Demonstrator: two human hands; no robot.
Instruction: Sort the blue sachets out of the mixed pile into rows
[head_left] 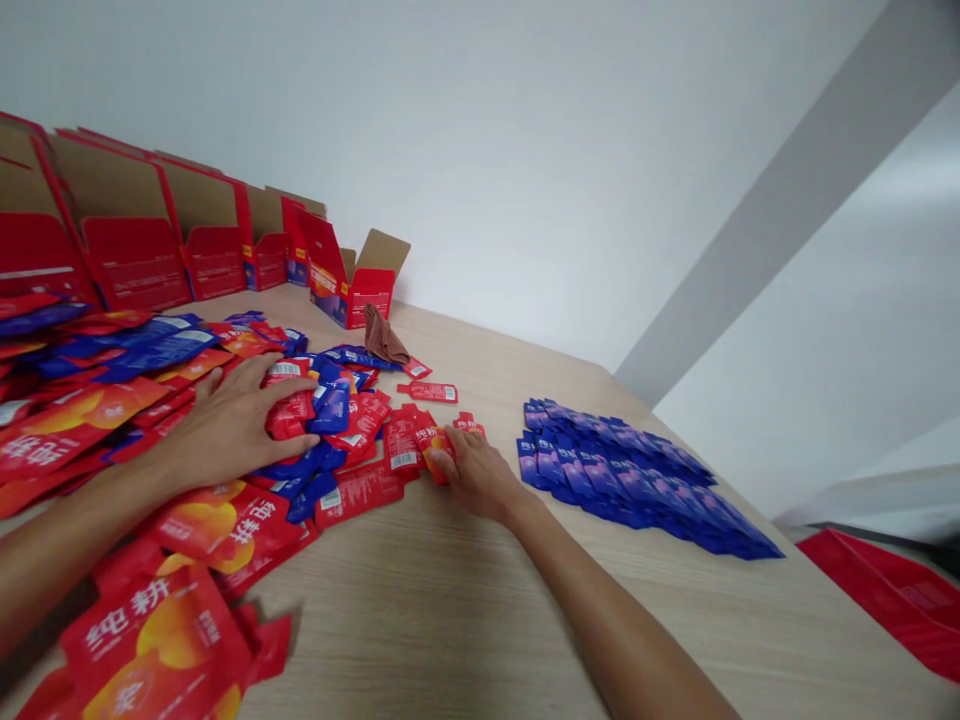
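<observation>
My left hand [236, 415] lies on a heap of mixed red and blue spouted pouches, its thumb and fingers spread around a red pouch [289, 405]. A blue pouch [330, 405] touches its fingertips. At the heap's right edge, my right hand [476, 470] has its fingers closed on a red pouch [439, 450] with an orange fruit print. Another red pouch [403, 438], back label up, lies just left of it. Behind my right hand a single red pouch [427, 392] lies flat on the table. Part of the held pouch is hidden by my fingers.
Blue pouches [600, 465] lie in overlapping rows on the right of the wooden table [420, 620]. Open red cartons [135, 250] line the back left, beside another open carton [349, 280]. A brown cloth [384, 335] sits by the heap. A red container [885, 590] stands beyond the right edge.
</observation>
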